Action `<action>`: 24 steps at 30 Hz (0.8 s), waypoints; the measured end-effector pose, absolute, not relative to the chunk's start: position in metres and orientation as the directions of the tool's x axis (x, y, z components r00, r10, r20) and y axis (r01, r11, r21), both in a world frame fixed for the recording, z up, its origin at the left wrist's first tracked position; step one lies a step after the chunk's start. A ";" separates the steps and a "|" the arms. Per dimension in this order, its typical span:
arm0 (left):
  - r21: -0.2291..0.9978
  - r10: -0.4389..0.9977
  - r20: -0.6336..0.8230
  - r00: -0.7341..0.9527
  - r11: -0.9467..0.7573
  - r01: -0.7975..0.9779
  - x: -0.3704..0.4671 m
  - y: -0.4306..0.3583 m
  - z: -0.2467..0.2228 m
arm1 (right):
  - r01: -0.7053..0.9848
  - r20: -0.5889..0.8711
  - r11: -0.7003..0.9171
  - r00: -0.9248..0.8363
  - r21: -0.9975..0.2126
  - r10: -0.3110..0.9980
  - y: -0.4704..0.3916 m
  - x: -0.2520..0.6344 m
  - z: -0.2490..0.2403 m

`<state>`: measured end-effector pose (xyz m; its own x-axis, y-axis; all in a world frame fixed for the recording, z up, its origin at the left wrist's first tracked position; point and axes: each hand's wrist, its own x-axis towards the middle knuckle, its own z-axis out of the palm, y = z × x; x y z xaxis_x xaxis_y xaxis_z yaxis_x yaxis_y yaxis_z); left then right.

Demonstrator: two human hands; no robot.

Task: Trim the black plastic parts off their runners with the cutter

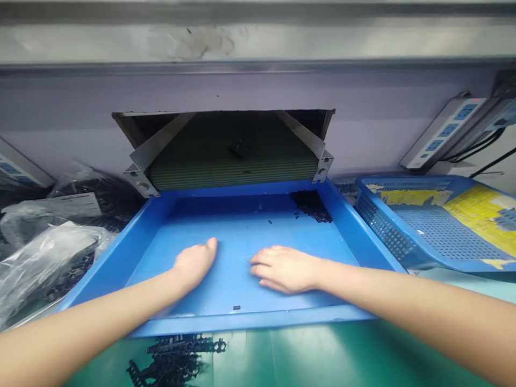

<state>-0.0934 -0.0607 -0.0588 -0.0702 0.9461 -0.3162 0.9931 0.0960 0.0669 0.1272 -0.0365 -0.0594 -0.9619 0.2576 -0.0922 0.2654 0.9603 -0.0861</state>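
Bag label point(83, 203): in the head view I see a pale printed sheet lying on the clear plastic bags point(32, 220) at left; its print is too small for me to read.
Yellow sheeting point(471, 215): torn and patchy, stuck in the blue perforated basket point(377, 228); I can't make out any marks on it.
Right power strip point(445, 129): blue sockets, a small red light at its upper end.
Left power strip point(20, 169): cut off by the left edge.
Wall opening: deep in shadow; on the ribbed conveyor belt point(242, 177) sits a dark part point(239, 148) whose shape I can't resolve.
Black moulded parts point(173, 357): on the green mat point(306, 355) in front of the tray, cut off along my bottom edge.
Left hand point(196, 263): over the blue tray point(258, 321), thumb raised, other fingers hidden behind it; I can't tell whether they are apart or closed on something.
Right hand point(284, 269): palm down over the tray floor, fingers loosely bent with slight gaps, motion-blurred; thumb and palm hidden, so I can't tell what it grips or touches.
Small black pieces point(311, 206): heaped in the tray's far right corner, strays beside them.
Lone black piece point(236, 308): just inside the front rim, between the hands and nearer me.
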 end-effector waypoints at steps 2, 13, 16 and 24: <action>0.207 0.964 -0.263 0.032 0.023 0.978 -0.065 -0.039 -0.057 | 0.129 -0.093 0.984 -0.989 -0.120 0.119 -0.040 0.106 -0.065; 0.637 0.991 -0.005 0.134 -0.100 0.764 -0.075 -0.001 -0.038 | 0.633 -0.050 0.755 -0.771 -0.171 0.635 0.043 0.104 -0.086; 0.668 0.999 0.018 0.051 -0.050 0.743 -0.089 -0.006 -0.043 | 0.790 -0.043 0.599 -0.608 -0.132 0.792 0.071 0.147 -0.082; 0.725 1.000 0.014 -0.018 0.002 0.689 -0.079 0.003 -0.046 | 0.911 0.059 0.408 -0.405 -0.056 0.913 0.090 0.175 -0.067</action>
<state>-0.0791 0.0031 -0.0461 -0.0177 0.9997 0.0139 0.6889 0.0021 0.7249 0.1752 0.0902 -0.0667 -0.4045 0.9126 0.0590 0.9114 0.4076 -0.0560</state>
